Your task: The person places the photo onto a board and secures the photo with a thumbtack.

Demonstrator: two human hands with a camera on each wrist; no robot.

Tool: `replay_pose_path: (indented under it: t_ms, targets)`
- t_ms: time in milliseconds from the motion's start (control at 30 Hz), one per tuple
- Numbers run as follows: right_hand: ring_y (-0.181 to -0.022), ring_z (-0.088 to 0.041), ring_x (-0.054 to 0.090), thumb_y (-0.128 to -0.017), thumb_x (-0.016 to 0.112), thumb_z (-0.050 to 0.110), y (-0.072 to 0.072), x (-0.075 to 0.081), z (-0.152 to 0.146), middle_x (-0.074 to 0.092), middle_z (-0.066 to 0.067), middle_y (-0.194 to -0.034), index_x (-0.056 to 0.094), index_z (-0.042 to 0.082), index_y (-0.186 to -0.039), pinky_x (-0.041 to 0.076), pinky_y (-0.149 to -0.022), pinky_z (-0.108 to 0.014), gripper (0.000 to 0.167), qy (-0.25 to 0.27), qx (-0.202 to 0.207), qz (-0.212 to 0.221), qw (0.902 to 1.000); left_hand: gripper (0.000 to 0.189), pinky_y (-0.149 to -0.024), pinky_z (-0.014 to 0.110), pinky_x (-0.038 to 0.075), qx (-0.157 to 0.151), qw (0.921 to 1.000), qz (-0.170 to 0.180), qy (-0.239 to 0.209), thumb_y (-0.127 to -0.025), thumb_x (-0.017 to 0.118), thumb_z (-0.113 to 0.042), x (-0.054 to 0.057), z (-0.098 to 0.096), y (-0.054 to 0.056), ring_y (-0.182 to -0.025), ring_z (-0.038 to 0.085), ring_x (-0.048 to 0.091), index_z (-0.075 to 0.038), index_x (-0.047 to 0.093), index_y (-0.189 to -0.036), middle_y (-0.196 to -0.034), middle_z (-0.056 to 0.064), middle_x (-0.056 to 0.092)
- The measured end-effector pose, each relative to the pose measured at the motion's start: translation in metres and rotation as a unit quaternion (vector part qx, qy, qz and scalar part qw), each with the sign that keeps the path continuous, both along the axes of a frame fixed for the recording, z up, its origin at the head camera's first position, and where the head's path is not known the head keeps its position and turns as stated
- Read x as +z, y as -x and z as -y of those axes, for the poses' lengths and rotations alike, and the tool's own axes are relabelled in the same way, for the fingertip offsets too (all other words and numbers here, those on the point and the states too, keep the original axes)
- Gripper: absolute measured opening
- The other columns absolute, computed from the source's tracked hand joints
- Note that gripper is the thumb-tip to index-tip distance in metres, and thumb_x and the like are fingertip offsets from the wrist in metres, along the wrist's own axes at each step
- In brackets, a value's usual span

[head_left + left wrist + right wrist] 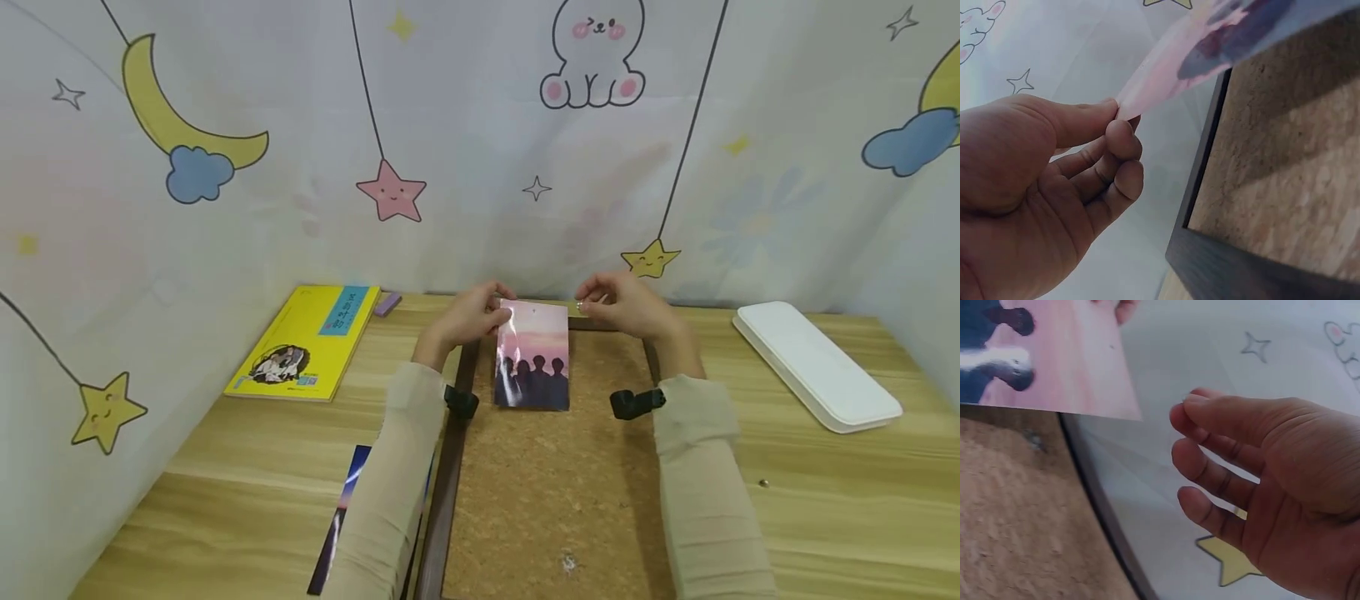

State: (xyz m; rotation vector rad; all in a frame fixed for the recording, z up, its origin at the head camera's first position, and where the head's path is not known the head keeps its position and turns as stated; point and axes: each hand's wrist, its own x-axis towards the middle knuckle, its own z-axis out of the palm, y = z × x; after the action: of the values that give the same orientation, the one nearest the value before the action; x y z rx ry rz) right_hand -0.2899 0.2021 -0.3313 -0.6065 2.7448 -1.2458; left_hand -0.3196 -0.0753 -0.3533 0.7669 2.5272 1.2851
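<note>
My left hand (474, 315) pinches the upper left corner of a glossy photo print (532, 354) between thumb and fingers. The print shows dark silhouettes of people against a pink sky, and a tiny dark mark sits near its top edge. It hangs over the upper part of a framed cork board (555, 483), tilted in the left wrist view. To the right of the print, my right hand (621, 304) brings thumb and forefinger together on a small shiny pin (580, 306), mostly hidden by the fingertips in the right wrist view.
A silvery bit (568, 564) is on the cork near the front. Another photo (330, 533) lies partly under the left sleeve. At left are a yellow book (307, 342) and a purple eraser (387, 304); at right, a white case (817, 367) and a tiny metal piece (763, 483).
</note>
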Motion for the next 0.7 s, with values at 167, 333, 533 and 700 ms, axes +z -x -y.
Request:
replay_pose_path:
  t_ms: [167,333,533,700]
  targets:
    - [-0.088,-0.03,0.064,-0.098,0.064,0.009,0.007,-0.012,0.005,0.068,-0.015,-0.098,0.067,-0.002,-0.109,0.052,-0.076,-0.034,0.016,-0.003,0.005,0.014,0.9999,0.027,-0.056,0.024,0.041,-0.015,0.9998,-0.002,0.01,-0.1,0.056,-0.003,-0.003,-0.013,0.001,-0.064,0.02,0.053,0.004,0.055,-0.126,-0.078,0.009,0.058]
    - [-0.088,-0.028,0.063,-0.096,0.064,0.004,0.011,-0.022,0.007,0.069,-0.015,-0.095,0.068,-0.003,-0.106,0.049,-0.076,-0.032,0.013,-0.019,0.015,0.02,0.9995,0.028,-0.056,0.023,0.041,-0.023,0.9988,0.017,0.039,-0.099,0.058,-0.003,-0.007,-0.026,0.0,-0.064,0.016,0.053,0.003,0.055,-0.126,-0.079,0.007,0.058]
    - [-0.087,-0.022,0.061,-0.098,0.062,0.006,0.012,-0.032,0.009,0.07,-0.012,-0.097,0.07,0.0,-0.107,0.047,-0.076,-0.033,0.013,-0.052,0.021,0.039,0.9977,0.027,-0.061,0.023,0.044,-0.012,0.9979,0.024,0.058,-0.098,0.06,-0.002,-0.011,-0.036,-0.003,-0.066,0.017,0.058,0.004,0.057,-0.124,-0.084,0.009,0.061]
    - [-0.087,-0.022,0.058,-0.098,0.061,0.004,0.013,-0.04,0.015,0.068,-0.012,-0.097,0.07,-0.002,-0.105,0.045,-0.077,-0.032,0.013,-0.043,0.04,0.042,0.9974,0.025,-0.059,0.023,0.046,-0.013,0.9982,0.025,0.054,-0.096,0.06,0.002,-0.017,-0.039,-0.004,-0.062,0.017,0.06,0.006,0.061,-0.121,-0.079,0.01,0.063]
